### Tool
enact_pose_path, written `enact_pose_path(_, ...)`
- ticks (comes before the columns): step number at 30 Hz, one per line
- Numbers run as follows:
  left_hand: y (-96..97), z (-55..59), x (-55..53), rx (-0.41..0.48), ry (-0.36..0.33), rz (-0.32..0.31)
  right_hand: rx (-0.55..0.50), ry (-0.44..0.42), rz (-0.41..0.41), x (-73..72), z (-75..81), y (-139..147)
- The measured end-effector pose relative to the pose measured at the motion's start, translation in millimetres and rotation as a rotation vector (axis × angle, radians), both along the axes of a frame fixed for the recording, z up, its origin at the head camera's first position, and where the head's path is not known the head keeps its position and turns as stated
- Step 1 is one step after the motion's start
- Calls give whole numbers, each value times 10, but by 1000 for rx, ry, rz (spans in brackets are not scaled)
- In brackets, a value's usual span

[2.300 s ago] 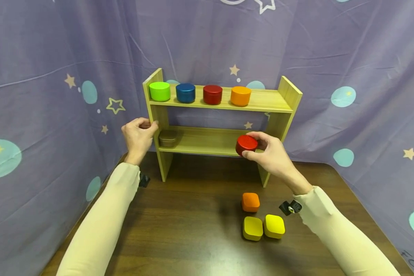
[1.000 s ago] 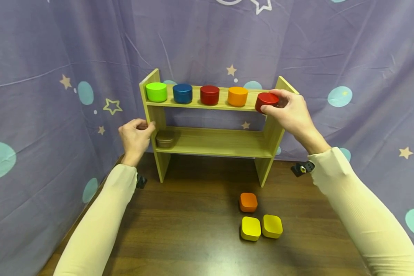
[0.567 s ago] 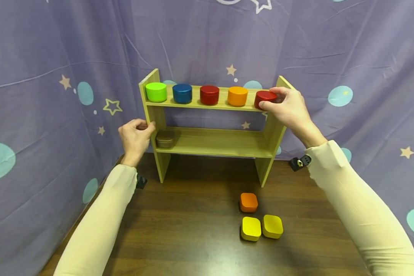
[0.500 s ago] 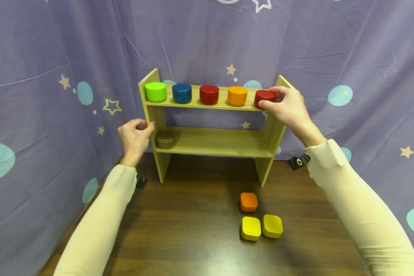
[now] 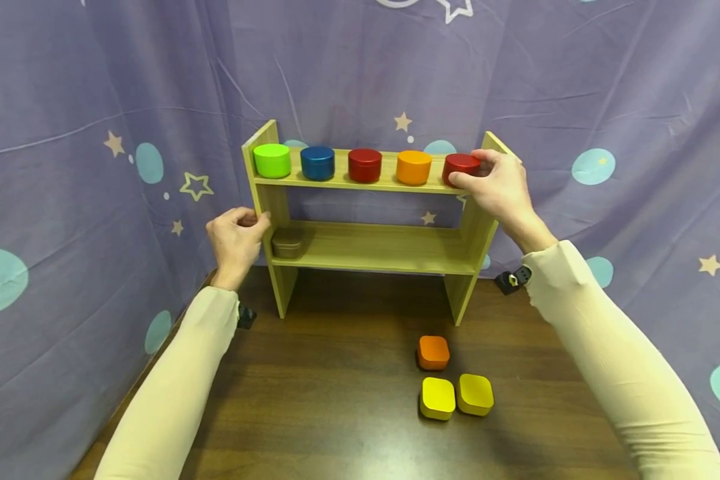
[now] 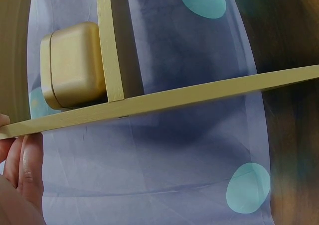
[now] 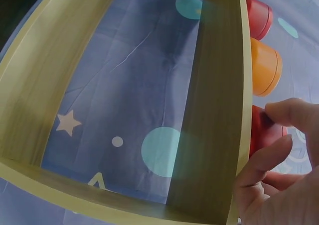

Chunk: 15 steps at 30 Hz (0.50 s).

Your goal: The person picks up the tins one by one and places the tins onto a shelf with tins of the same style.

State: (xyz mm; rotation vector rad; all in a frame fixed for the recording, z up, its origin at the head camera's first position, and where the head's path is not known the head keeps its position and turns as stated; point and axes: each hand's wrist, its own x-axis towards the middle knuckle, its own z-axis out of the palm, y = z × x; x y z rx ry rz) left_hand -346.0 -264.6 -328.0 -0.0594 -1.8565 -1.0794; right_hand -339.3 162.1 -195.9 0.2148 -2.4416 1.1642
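My right hand (image 5: 501, 183) grips a round red tin (image 5: 459, 168) between thumb and fingers at the right end of the upper shelf. In the right wrist view the red tin (image 7: 264, 130) sits against the shelf board, partly hidden by the fingers. To its left on that shelf stand an orange tin (image 5: 413, 168), another red tin (image 5: 365, 166), a blue tin (image 5: 318, 164) and a lime green tin (image 5: 273, 161). My left hand (image 5: 237, 237) pinches the left side panel of the wooden shelf (image 5: 372, 250). In the left wrist view its fingers (image 6: 31, 168) lie along the panel.
A gold tin (image 5: 287, 243) stands at the left of the lower shelf. On the brown table (image 5: 312, 400), in front of the shelf, lie an orange square tin (image 5: 433, 353) and two yellow square tins (image 5: 437, 399). A purple curtain (image 5: 348, 73) hangs behind.
My right hand has carried the red tin up from in front of the lower shelf onto the upper shelf, then slightly back. My left hand has kept its hold on the side panel.
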Motion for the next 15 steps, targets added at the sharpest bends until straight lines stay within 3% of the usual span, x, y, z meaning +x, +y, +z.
enact_pose_path(9, -6, 16, -3, -8, -15, 14, 10, 15, -12, -5, -26, -18)
enact_pose_path(15, -9, 6, 4, -14, -16, 11, 6, 86, -21, 101, -160, -41)
